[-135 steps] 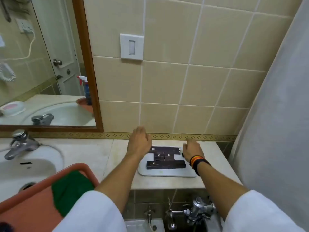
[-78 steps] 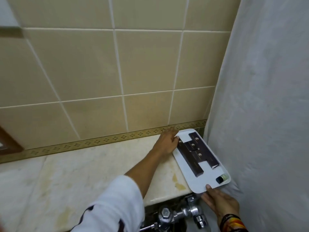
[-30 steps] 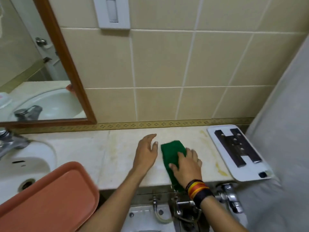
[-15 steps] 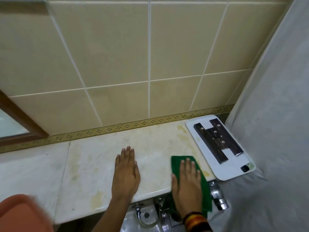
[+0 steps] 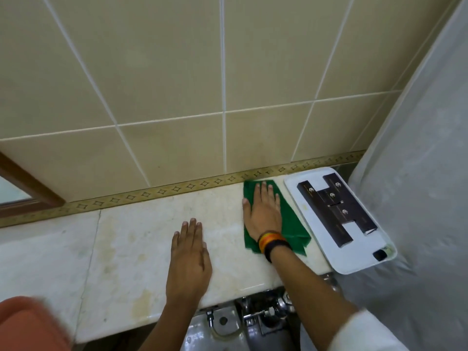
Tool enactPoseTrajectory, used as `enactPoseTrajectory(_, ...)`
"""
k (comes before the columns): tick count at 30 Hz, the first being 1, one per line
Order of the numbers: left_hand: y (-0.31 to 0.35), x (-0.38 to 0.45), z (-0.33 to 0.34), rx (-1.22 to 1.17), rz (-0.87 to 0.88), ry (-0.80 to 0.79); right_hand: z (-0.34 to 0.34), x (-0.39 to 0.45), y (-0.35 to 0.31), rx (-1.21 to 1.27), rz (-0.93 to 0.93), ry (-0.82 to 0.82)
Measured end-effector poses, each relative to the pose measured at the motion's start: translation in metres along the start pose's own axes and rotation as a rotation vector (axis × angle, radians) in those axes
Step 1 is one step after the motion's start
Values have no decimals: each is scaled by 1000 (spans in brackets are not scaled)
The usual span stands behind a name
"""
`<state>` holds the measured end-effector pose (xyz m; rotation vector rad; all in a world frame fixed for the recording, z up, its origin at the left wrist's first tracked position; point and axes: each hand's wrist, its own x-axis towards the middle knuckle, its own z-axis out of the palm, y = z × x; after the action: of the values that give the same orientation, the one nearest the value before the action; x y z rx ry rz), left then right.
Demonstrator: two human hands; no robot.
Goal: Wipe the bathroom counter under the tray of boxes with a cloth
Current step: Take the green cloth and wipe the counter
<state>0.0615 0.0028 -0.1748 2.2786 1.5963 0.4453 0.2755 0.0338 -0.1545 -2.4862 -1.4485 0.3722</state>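
Wiping under way: right hand (image 5: 263,211) flat, pressing the green cloth (image 5: 291,225) on the counter (image 5: 136,239), reaching the back wall. Left hand (image 5: 188,262) open, grasping nothing, resting flat alongside. Tray of boxes (image 5: 359,249) set aside just right of the cloth, likely still to return.

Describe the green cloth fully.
The cloth is dark green, looks like soft woven fabric, and lies flat but rumpled on the pale marble counter, its far edge at the wall border. The right hand presses on it palm down, fingers spread, covering much of its left part. Its right edge lies close beside the white tray; whether they touch is unclear.
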Motion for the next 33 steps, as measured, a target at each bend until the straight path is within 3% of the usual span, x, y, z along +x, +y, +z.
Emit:
enactPoseTrajectory(4,-8,-3,4,-7,0,3,16,-78,34,-67,-222,-47)
enactPoseTrajectory(7,-12,-2,6,-9,3,24,11,-57,49,-170,-142,61)
enactPoseTrajectory(10,-11,-5,5,-39,6,42,12,-20,8,-103,-17,130)
enactPoseTrajectory(14,-2,-4,-10,-280,-44,109,36,-28,-78,-17,-277,49)
enactPoseTrajectory(17,2,-9,-27,-442,-110,242,37,-55,-86,309,-387,-91)
enactPoseTrajectory(20,19,-6,-24,-282,16,179,26,-82,-31,650,-144,91)
enactPoseTrajectory(23,33,9,-4,8,21,-70,24,-88,10,572,52,258)
enactPoseTrajectory(28,-3,15,-3,167,26,-92,25,-81,13,497,-55,281)
enactPoseTrajectory(33,-143,29,-70,265,-321,49,31,-74,16,464,-65,303)
